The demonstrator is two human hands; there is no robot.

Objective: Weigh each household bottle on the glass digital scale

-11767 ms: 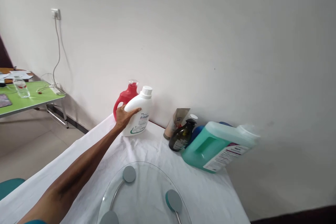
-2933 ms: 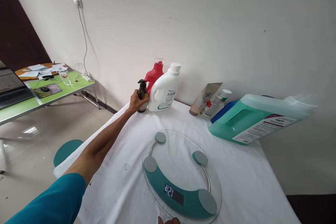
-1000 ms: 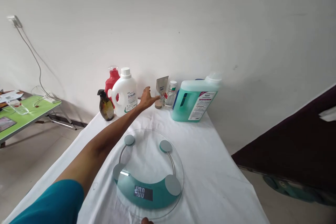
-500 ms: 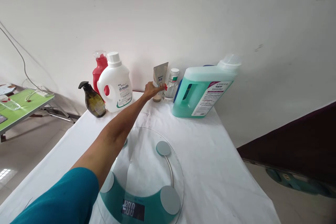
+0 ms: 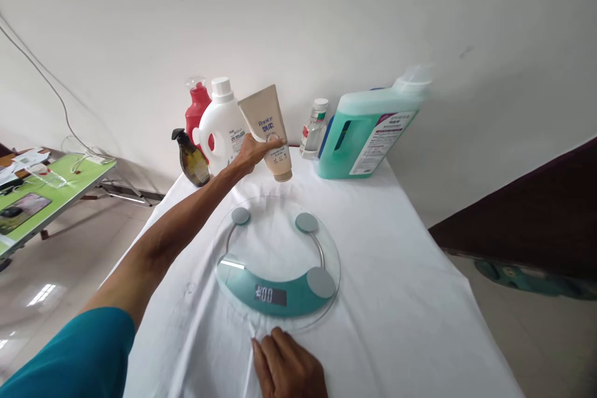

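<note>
Head view: the left hand (image 5: 249, 152) is stretched out over the table (image 5: 396, 273), its grip clenched around a beige tube (image 5: 269, 130). The tube is held cap down and tilted, clear of the cloth, above the far edge of the round glass scale (image 5: 278, 261). The scale lies just below and nearer than that grip, with its display lit.

Just behind the left grip stands a white detergent bottle (image 5: 222, 124), with a red bottle (image 5: 196, 112) behind that. A dark pump bottle (image 5: 190, 158) stands to the left of the grip. To its right, near the wall, come a small clear bottle (image 5: 316, 127) and then a large green jug (image 5: 373, 134).

The right hand (image 5: 289, 370) rests on the white cloth at the near edge, just short of the scale's rim. Its grip is released, holding nothing, with the fingers lying flat. A green side table (image 5: 51, 189) stands well apart to the left.
</note>
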